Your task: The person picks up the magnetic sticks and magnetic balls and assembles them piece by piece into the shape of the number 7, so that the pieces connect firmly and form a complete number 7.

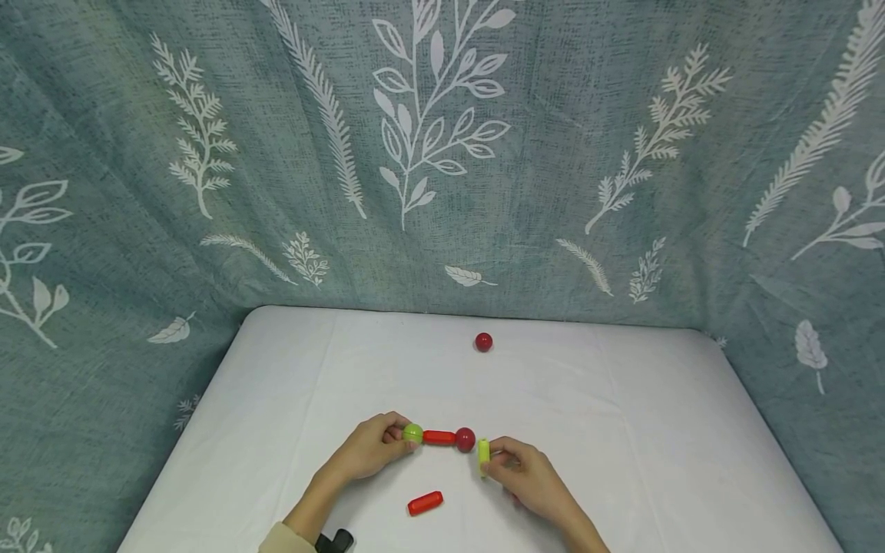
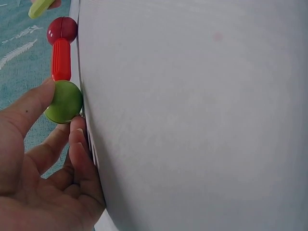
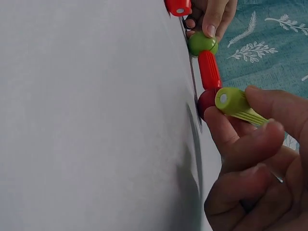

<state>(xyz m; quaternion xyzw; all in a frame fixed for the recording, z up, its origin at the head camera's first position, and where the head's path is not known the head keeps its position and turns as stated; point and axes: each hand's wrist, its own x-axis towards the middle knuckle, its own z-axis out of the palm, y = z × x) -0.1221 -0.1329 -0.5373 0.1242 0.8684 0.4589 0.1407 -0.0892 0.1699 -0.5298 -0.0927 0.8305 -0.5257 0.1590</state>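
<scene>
My left hand (image 1: 376, 445) pinches a green ball (image 2: 66, 102) between thumb and fingers. Joined to that ball is a red ribbed rod (image 1: 439, 438), and a dark red ball (image 1: 465, 439) sits at the rod's other end, so the three form a straight row. My right hand (image 1: 528, 474) grips a yellow-green ribbed rod (image 3: 236, 103) by thumb and fingers, just right of the dark red ball. In the head view a small gap separates this rod from the ball. A pale round disc shows on the rod's end in the right wrist view.
Another red rod (image 1: 425, 503) lies loose on the white tabletop (image 1: 553, 384), nearer the person. A second dark red ball (image 1: 484, 342) rests by the far edge. Behind the table hangs a green leaf-patterned curtain (image 1: 539, 253). A black object (image 1: 335, 541) shows beside the left wrist.
</scene>
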